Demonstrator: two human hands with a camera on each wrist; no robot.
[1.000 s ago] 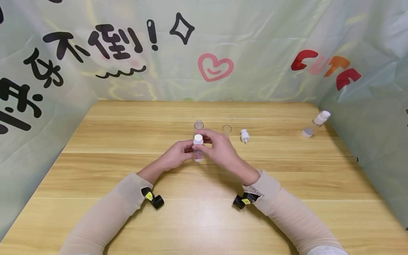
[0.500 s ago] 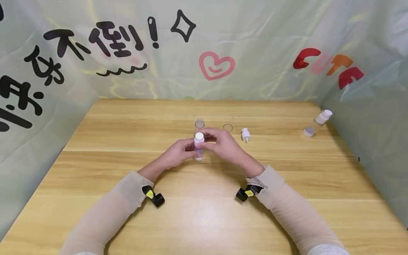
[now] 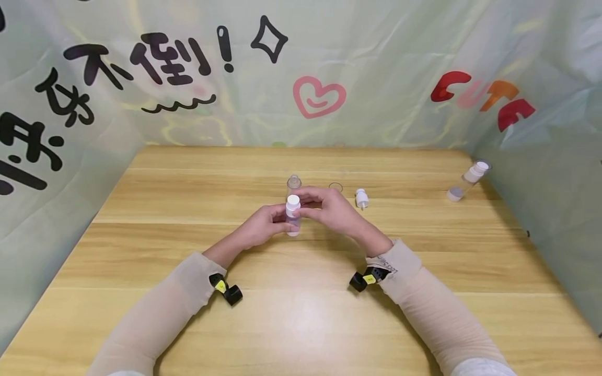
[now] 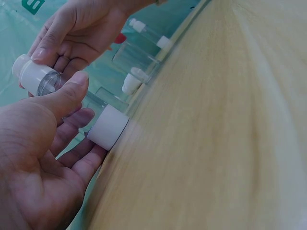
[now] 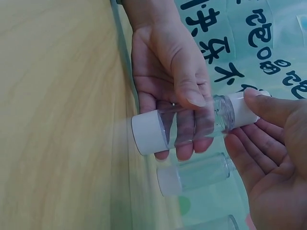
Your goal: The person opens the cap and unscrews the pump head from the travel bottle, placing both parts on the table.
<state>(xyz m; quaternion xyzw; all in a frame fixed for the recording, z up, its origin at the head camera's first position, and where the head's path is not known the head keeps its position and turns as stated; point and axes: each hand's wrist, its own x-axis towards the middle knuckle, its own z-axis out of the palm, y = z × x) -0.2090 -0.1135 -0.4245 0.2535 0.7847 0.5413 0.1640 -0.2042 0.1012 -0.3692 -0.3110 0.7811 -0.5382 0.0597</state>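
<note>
A clear bottle [image 3: 292, 215] was held upright at mid-desk [image 3: 301, 324], its white top [image 3: 293, 202] pinched by the fingers of the right hand [image 3: 331, 210], whose wrist had been shifted slightly outward from a second earlier. The bottle's body was grasped lower down by the left hand [image 3: 262, 227], between thumb and fingers. Just beyond, a second clear bottle [image 3: 293, 184] was seen.

The bottle [image 5: 196, 123] looked clear and glossy on my feeds, glass or plastic, I couldn't tell which; its base [image 5: 150, 132] looked like smooth white plastic with a low sheen. I saw the tabletop [image 3: 301, 324] as smooth wood grain with a glossy highlight, the sleeves [image 3: 164, 308] as matt, wrinkled cloth, the backdrop [image 3: 385, 57] as creased, faintly shiny sheeting.
</note>
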